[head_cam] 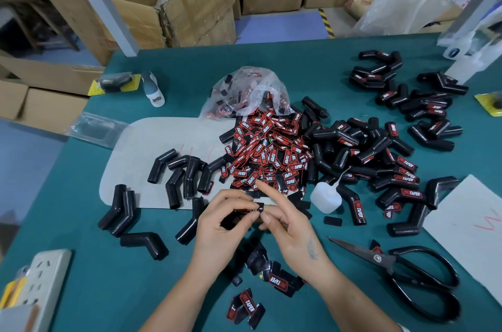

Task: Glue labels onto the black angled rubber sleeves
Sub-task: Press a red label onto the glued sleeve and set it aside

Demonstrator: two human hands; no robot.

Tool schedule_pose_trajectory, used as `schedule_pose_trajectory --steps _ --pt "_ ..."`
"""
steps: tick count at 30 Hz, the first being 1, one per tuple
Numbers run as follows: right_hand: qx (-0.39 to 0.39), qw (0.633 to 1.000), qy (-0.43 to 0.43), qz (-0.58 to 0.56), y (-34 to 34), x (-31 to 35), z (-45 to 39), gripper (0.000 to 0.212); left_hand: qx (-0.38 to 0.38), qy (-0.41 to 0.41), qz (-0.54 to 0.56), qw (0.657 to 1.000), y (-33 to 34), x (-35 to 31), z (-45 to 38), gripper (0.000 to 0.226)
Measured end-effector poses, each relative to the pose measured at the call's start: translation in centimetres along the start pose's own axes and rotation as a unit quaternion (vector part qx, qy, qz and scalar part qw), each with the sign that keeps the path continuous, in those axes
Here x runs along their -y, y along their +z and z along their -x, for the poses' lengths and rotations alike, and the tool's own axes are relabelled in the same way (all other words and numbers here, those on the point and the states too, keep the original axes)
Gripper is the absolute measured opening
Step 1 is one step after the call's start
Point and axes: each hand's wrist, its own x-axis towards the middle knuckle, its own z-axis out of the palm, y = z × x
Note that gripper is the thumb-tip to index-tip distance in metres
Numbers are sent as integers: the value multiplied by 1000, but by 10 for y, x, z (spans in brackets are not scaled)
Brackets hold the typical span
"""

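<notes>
A: Which step?
B: Seating a label. Left hand (225, 219) grips a black angled sleeve (245, 212); right hand (285, 220) pinches its end, forefinger raised.
A: Next?
B: Probably glue bottle (326, 200), just right of the hands.

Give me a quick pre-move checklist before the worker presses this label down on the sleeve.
1. Sleeve held: ok. The left hand grips a black sleeve, and the right hand steadies its end.
2. Label seated on that sleeve: cannot tell. The fingers cover most of it; only a sliver of red shows.
3. Glue within reach: ok. The glue bottle stands just right of the hands.
4. Glue applied: cannot tell from this view.
5. Label supply: ok. The label pile is large, right ahead of the hands.
6. Scissors clear of the hands: ok. They lie apart, to the right.
</notes>
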Motion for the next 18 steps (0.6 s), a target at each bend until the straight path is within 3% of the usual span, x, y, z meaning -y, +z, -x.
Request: schedule_pose_trajectory --steps 8,14,18 --pt "-1 999 31 -34 -1 6 -2 48 27 -16 0 999 -6 2 -3 18" --pt "-15 996 30 -79 -2 7 -4 48 80 -62 49 994 -15 4 -4 35" --pt "-15 996 26 -81 -4 6 -5 48 113 -80 51 989 -20 10 -5 26"
